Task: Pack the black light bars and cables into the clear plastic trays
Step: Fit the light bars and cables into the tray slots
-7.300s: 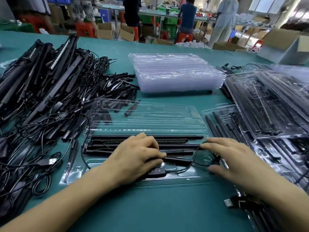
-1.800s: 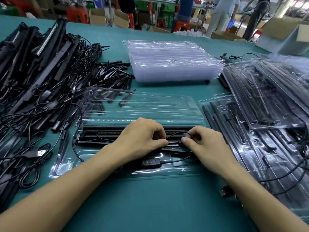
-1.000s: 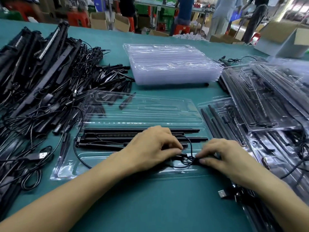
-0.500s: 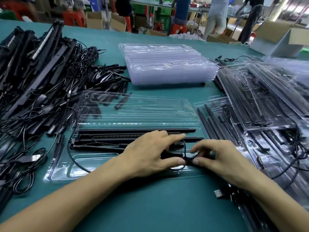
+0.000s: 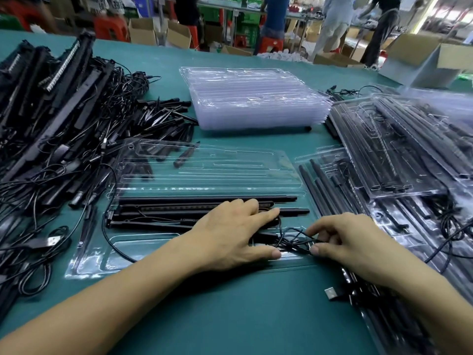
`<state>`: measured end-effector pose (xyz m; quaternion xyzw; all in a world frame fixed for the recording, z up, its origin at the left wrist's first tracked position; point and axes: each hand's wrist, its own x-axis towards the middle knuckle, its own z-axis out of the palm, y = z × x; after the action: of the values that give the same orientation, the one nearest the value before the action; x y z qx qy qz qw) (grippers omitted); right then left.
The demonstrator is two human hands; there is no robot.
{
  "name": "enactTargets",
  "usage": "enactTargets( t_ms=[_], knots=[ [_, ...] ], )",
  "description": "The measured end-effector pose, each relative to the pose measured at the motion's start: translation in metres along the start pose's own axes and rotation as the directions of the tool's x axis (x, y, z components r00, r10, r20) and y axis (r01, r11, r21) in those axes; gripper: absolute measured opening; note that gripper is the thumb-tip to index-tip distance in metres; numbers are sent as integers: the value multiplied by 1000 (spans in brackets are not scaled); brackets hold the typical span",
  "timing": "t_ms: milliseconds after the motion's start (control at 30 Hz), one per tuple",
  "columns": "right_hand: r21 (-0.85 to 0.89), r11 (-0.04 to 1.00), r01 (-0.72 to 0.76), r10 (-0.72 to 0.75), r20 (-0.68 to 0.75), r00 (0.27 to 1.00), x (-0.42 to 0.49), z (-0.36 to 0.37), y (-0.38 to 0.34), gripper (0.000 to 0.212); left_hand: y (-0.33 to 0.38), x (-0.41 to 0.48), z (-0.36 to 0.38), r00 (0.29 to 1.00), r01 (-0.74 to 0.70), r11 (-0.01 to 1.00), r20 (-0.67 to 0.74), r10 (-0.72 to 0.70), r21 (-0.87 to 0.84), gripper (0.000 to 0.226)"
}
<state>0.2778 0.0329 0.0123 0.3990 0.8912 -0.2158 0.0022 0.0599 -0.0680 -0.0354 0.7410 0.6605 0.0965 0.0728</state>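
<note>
An open clear plastic tray (image 5: 92, 262) lies in front of me with its lid half folded back. Several black light bars (image 5: 179, 210) lie side by side in its slots. My left hand (image 5: 230, 235) lies flat over the bars' right part, thumb pressing the tray's front compartment. My right hand (image 5: 350, 242) pinches a bunched thin black cable (image 5: 294, 240) between thumb and fingers, just right of the left thumb. A cable loop (image 5: 112, 245) hangs out of the tray's left side.
A big heap of loose light bars and cables (image 5: 58, 139) covers the left of the green table. A stack of empty clear trays (image 5: 256, 98) stands behind. Packed trays (image 5: 399, 155) pile on the right. A USB plug (image 5: 332, 293) lies near my right wrist. Other people stand at the back.
Over the last second my hands stayed at the tray's right front. The right hand gathered the cable into a tighter bunch, and the left hand shifted slightly right over the bars.
</note>
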Motion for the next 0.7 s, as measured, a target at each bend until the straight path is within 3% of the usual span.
enactTargets(
  t_ms=[200, 333, 600, 700],
  knots=[
    [93, 995, 26, -33, 71, 997, 7, -5, -4, 22, 3, 2, -3, 999, -14, 1000, -29, 14, 5, 89],
    [95, 992, 86, -94, 81, 992, 10, -4, -8, 21, 2, 3, 0, 999, 4, 1000, -39, -5, -17, 72],
    [60, 997, 55, -45, -147, 988, 6, 10, -15, 18, 1, 6, 2, 997, 31, 995, -62, -37, -97, 71],
    [70, 997, 40, -30, -143, 989, 1, 9, -13, 20, 2, 6, 2, 996, 38, 994, -71, -45, -104, 72]
  ],
)
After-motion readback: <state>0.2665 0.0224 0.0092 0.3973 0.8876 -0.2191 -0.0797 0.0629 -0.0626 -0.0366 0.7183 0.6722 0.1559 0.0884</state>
